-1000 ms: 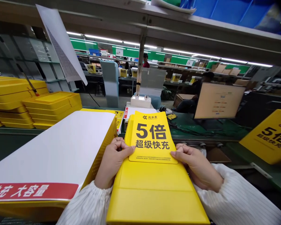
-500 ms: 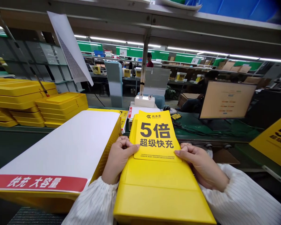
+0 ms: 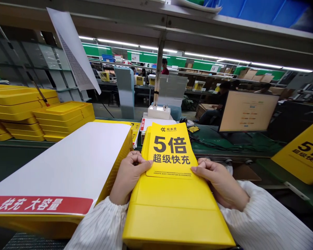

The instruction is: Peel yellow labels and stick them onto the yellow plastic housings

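A long yellow plastic panel (image 3: pixel 172 211) lies lengthwise in front of me. On its far half sits a yellow label (image 3: pixel 170 151) printed with a big "5" and black characters. My left hand (image 3: pixel 127 178) grips the panel's left edge, fingers curled, thumb pressing the label's lower left corner. My right hand (image 3: pixel 220 185) holds the right edge the same way, thumb on the label's lower right corner. Both wrists wear white striped sleeves.
A white-topped yellow box (image 3: pixel 65 170) with a red strip lies at my left. Stacked yellow trays (image 3: pixel 59 119) stand at the back left. A monitor (image 3: pixel 246 111) is at the right, another labelled yellow panel (image 3: pixel 302 152) at far right. People work at benches behind.
The view swung slightly right and back. Both hands keep the same grip on the panel and label.
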The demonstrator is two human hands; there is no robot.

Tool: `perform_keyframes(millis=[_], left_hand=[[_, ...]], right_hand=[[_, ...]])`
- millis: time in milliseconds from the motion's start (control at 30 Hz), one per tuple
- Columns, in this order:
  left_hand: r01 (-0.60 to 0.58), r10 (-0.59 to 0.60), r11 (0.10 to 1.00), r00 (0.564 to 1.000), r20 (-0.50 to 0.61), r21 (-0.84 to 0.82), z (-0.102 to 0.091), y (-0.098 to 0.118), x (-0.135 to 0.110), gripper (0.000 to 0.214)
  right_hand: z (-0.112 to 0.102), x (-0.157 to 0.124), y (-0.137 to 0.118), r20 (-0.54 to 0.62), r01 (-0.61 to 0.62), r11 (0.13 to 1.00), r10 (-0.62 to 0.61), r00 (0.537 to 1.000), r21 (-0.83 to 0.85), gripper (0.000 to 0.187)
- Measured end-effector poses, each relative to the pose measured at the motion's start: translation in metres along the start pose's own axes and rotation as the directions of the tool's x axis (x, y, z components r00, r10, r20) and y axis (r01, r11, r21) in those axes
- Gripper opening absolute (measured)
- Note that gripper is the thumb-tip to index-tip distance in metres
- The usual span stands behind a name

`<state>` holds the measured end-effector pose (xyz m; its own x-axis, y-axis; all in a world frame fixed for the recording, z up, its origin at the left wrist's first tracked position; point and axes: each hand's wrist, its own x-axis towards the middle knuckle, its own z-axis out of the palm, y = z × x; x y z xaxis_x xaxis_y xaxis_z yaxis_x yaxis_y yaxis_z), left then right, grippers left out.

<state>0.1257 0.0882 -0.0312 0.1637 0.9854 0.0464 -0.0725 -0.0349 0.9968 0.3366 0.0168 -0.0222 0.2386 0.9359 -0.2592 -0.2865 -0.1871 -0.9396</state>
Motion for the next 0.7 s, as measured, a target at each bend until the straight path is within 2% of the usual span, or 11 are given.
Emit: perform_keyframes(millis=[167, 267, 367, 433, 500, 533, 567, 600, 633, 667, 700], left_hand=[[0.0, 0.0, 1.0, 1.0, 0.002, 0.003, 0.001, -0.001, 0.001, 0.033], [0.014, -0.014, 1.0, 1.0, 0.011, -0.003, 0.001, -0.001, 0.0, 0.034], [0.119, -0.11, 0.982, 0.992, 0.069, -0.144, 0.001, 0.0, -0.002, 0.042], [0.171, -0.152, 0.958, 0.983, 0.099, -0.23, 0.002, 0.001, -0.004, 0.049], [0.164, -0.153, 0.96, 0.986, 0.067, -0.228, 0.002, 0.002, -0.005, 0.05], [0.148, -0.146, 0.967, 0.989, 0.028, -0.205, 0.002, 0.002, -0.005, 0.051], [0.138, -0.143, 0.972, 0.99, -0.013, -0.19, 0.002, 0.001, -0.006, 0.053], [0.138, -0.149, 0.97, 0.988, -0.042, -0.2, 0.002, -0.001, -0.008, 0.057], [0.142, -0.158, 0.962, 0.986, -0.052, -0.233, 0.002, -0.004, -0.01, 0.059], [0.146, -0.165, 0.949, 0.985, -0.043, -0.28, 0.001, -0.009, -0.012, 0.057], [0.155, -0.17, 0.928, 0.985, -0.016, -0.339, 0.001, -0.015, -0.015, 0.055]], right_hand=[[-0.001, 0.0, 0.0, -0.013, 0.006, 1.0, -0.006, 1.0, -0.012, 0.039], [-0.002, 0.001, 0.002, -0.026, 0.05, 0.996, -0.052, 0.998, -0.074, 0.04], [-0.003, 0.0, 0.007, -0.021, 0.102, 0.982, -0.107, 0.994, -0.158, 0.04], [-0.005, 0.0, 0.011, -0.01, 0.093, 0.984, -0.096, 0.995, -0.154, 0.044], [-0.009, 0.002, 0.014, -0.001, 0.061, 0.989, -0.061, 0.998, -0.134, 0.048], [-0.01, 0.003, 0.013, -0.026, 0.084, 0.981, -0.09, 0.996, -0.176, 0.05], [-0.012, 0.005, 0.011, -0.065, 0.156, 0.95, -0.179, 0.982, -0.271, 0.051], [-0.012, 0.005, 0.007, -0.087, 0.265, 0.873, -0.326, 0.941, -0.41, 0.05], [-0.011, 0.004, 0.001, -0.044, 0.389, 0.734, -0.494, 0.869, -0.557, 0.046], [-0.008, 0.002, -0.006, 0.08, 0.505, 0.558, -0.615, 0.785, -0.659, 0.04], [-0.002, -0.001, -0.013, 0.269, 0.615, 0.39, -0.649, 0.712, -0.686, 0.034]])
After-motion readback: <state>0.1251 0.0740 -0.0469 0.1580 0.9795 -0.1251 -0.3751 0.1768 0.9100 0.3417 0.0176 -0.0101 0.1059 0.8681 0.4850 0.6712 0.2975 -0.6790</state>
